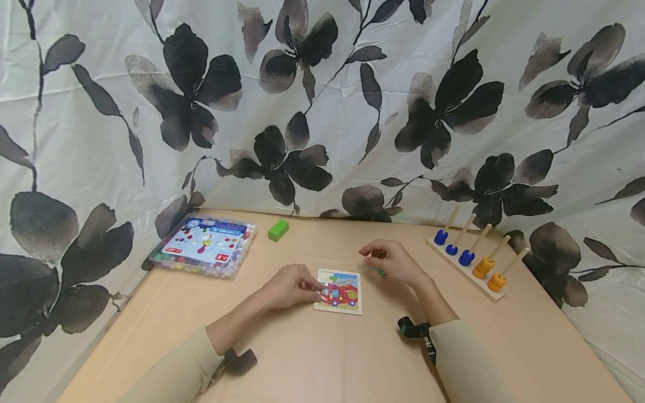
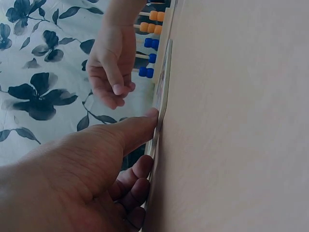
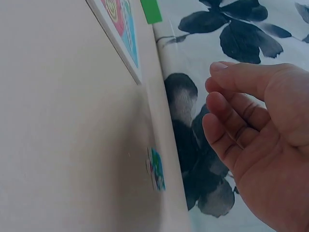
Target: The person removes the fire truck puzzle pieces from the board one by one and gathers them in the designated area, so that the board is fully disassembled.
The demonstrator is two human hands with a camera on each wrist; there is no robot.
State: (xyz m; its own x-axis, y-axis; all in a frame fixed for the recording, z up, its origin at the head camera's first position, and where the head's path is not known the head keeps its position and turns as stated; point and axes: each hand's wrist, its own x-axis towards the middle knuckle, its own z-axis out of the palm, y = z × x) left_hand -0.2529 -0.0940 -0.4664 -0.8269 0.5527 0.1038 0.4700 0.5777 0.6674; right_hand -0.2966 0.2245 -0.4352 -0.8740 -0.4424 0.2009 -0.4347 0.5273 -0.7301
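Observation:
A small square jigsaw puzzle [image 1: 346, 292] with a red fire engine picture and pale wooden rim lies flat on the table. My left hand [image 1: 292, 286] holds it at its left edge, the thumb [image 2: 140, 129] on the near side and the other fingers bent beside it. What lies under those fingertips is partly hidden. My right hand [image 1: 395, 261] hovers to the right of the puzzle, fingers loosely bent, with nothing in them. Below that hand, a small green and blue puzzle piece [image 3: 156, 169] lies on the table, apart from the board.
A green block [image 1: 278, 230] sits behind the puzzle. At the back left is a clear plastic case [image 1: 204, 246] of colourful pieces. A peg stand [image 1: 463, 268] with blue and orange beads stands at the right. A floral curtain [image 1: 353, 112] hangs behind the table's back edge.

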